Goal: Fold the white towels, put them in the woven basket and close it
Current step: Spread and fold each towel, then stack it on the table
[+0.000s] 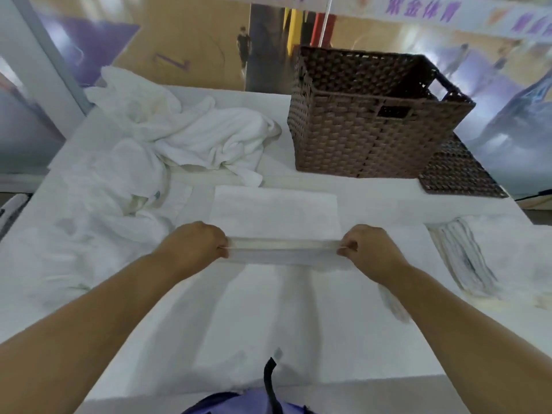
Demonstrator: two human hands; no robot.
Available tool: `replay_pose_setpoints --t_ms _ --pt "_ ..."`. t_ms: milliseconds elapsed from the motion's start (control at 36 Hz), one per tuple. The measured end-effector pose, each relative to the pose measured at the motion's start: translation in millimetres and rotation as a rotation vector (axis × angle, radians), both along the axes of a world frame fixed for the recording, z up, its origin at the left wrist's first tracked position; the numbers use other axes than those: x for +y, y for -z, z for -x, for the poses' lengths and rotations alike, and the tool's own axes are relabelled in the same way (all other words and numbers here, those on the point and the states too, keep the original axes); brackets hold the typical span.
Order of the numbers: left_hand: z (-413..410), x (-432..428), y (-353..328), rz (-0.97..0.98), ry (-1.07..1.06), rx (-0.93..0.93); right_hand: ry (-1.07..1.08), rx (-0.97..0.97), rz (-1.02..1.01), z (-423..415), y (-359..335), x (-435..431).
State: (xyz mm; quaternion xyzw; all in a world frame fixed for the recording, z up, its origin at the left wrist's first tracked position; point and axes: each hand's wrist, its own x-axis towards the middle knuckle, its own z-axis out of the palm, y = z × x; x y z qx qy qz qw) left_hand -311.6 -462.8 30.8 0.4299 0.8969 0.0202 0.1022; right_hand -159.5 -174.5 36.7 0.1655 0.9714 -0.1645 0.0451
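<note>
A white towel lies flat in the middle of the white table, its near edge lifted. My left hand pinches that edge at its left corner. At the right corner my right hand pinches the same edge, so the edge stretches taut between both hands. The brown woven basket stands open at the back right. Its flat woven lid lies on the table against the basket's right side. A heap of crumpled white towels sits at the back left.
A folded white towel with a fringe lies to the right of my right hand. More crumpled white cloth spreads along the left side. The table's near edge runs just in front of my body.
</note>
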Motion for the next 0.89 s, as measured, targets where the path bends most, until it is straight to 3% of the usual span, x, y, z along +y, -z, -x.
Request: replay_pose_setpoints --t_ms 194,333,472,639,833,889 --pt "13 7 -97 -0.257 -0.049 0.122 -0.028 0.179 -0.04 12 -112 17" --pt "1 2 -162 -0.328 -0.074 -0.029 -0.103 0.006 0.025 -3 -175 23" --pt "-9 -5 -196 -0.193 -0.051 -0.19 -0.222 -0.108 -0.001 -21 -218 14" --pt "-11 -7 -216 -0.139 -0.054 -0.223 -0.207 -0.061 -0.023 -22 -238 10" --pt "9 11 -207 -0.174 -0.147 -0.034 -0.085 0.087 -0.066 5 -218 12" --pt "14 16 -206 -0.206 -0.192 0.013 -0.092 0.05 -0.201 16 -215 11"
